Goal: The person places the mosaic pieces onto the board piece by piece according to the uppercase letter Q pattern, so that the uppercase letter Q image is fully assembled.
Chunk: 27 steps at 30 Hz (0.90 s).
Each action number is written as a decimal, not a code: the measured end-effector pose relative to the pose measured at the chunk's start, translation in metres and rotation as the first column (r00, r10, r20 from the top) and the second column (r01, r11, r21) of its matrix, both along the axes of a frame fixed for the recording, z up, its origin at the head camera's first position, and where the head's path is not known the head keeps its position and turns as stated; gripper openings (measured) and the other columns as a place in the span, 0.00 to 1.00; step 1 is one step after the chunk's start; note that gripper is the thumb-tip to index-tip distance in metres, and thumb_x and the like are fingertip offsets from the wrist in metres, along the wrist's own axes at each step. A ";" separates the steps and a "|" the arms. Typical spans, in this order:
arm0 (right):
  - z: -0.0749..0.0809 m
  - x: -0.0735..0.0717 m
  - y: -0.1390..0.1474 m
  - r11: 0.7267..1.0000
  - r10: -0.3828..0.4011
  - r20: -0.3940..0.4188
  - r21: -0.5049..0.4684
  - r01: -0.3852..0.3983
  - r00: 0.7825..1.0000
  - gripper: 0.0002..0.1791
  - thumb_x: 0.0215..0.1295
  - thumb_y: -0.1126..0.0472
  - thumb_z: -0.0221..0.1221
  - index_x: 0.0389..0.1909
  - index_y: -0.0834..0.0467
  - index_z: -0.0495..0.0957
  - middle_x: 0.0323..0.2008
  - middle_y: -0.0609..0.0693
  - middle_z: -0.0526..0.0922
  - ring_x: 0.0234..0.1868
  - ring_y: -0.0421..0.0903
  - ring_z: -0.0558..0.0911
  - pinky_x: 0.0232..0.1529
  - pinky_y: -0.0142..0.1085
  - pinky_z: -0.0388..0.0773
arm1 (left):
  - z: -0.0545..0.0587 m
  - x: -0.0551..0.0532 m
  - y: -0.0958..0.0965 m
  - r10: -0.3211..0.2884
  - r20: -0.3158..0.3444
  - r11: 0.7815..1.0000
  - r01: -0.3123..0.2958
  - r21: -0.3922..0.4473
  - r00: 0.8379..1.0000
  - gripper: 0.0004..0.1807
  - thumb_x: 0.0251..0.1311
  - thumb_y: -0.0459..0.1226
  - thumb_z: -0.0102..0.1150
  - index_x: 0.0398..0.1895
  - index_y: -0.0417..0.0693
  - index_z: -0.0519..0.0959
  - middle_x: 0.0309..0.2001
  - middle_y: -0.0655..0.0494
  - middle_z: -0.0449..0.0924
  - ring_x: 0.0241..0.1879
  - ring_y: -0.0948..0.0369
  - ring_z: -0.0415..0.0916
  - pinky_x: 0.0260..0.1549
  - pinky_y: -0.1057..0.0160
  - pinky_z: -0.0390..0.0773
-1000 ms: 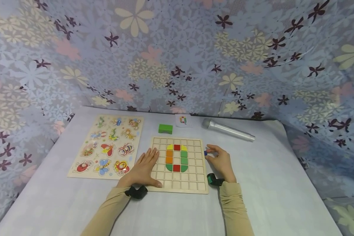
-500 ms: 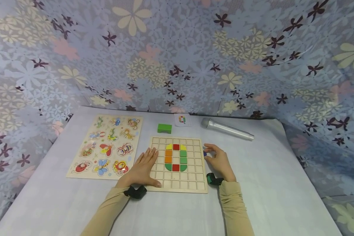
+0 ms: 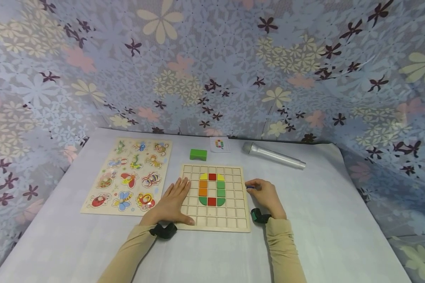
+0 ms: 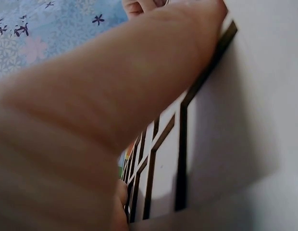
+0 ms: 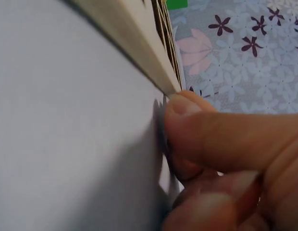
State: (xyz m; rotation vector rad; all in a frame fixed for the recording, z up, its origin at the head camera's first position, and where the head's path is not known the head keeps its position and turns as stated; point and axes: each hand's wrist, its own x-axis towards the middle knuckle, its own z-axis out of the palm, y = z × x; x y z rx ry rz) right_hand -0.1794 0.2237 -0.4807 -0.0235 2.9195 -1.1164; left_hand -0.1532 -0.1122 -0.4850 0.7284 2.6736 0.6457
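Note:
A wooden grid board (image 3: 231, 216) holds several coloured tiles (image 3: 211, 201) in red, yellow, orange and green, laid as an oval ring. My left hand (image 3: 173, 200) lies spread over the board's left side, thumb near the front edge; in the left wrist view its forearm hides most of the grid (image 4: 161, 163). Just off the board's right edge, my right hand (image 3: 267, 195) pinches a small blue piece (image 3: 250, 187) between thumb and fingers. From the right wrist, the thumb (image 5: 192, 125) shows right at the board's edge (image 5: 134, 48), and the fingers mostly cover the piece.
An insect puzzle board (image 3: 108, 208) lies to the left. Behind the grid board stand a green block (image 3: 198, 155) and a small picture card (image 3: 220, 145). A silver microphone (image 3: 274, 155) lies at the back right, before a flowered cloth backdrop (image 3: 212, 70).
My right hand has shifted slightly down and toward the person, and the blue piece now looks flatter between its fingers. The left hand and the tiles have stayed put.

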 end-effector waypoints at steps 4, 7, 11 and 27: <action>0.002 0.002 0.003 1.000 -0.007 0.032 -0.011 0.007 0.999 0.09 0.64 0.66 0.59 0.44 0.61 0.82 0.49 0.61 0.84 0.48 0.57 0.82 0.50 0.51 0.77 | -0.001 0.000 0.000 -0.005 -0.005 1.000 0.005 0.003 1.000 0.70 0.41 0.61 0.71 0.76 0.36 0.41 0.78 0.41 0.33 0.78 0.44 0.27 0.75 0.42 0.35; 0.005 0.003 0.004 1.000 -0.019 0.061 -0.014 0.019 0.998 0.08 0.64 0.65 0.59 0.42 0.62 0.81 0.44 0.60 0.84 0.45 0.55 0.82 0.45 0.45 0.77 | -0.001 0.000 -0.001 -0.008 -0.007 1.000 0.008 0.005 1.000 0.70 0.41 0.61 0.71 0.76 0.36 0.41 0.78 0.41 0.33 0.78 0.44 0.27 0.75 0.42 0.35; 0.012 0.006 0.002 0.997 -0.034 0.096 -0.063 0.040 0.995 0.08 0.60 0.63 0.63 0.40 0.62 0.80 0.36 0.56 0.84 0.37 0.48 0.80 0.35 0.34 0.72 | 0.000 0.000 -0.001 -0.010 -0.006 1.000 0.010 0.007 1.000 0.70 0.41 0.62 0.71 0.76 0.36 0.40 0.78 0.41 0.32 0.78 0.44 0.26 0.75 0.42 0.35; 0.021 0.023 -0.054 0.928 0.308 0.166 -0.271 -0.257 0.937 0.06 0.57 0.64 0.67 0.32 0.62 0.83 0.28 0.52 0.85 0.26 0.39 0.77 0.27 0.27 0.73 | 0.001 -0.001 -0.001 -0.007 0.002 1.000 0.007 0.009 1.000 0.70 0.41 0.61 0.71 0.76 0.36 0.40 0.78 0.41 0.32 0.78 0.44 0.26 0.75 0.42 0.34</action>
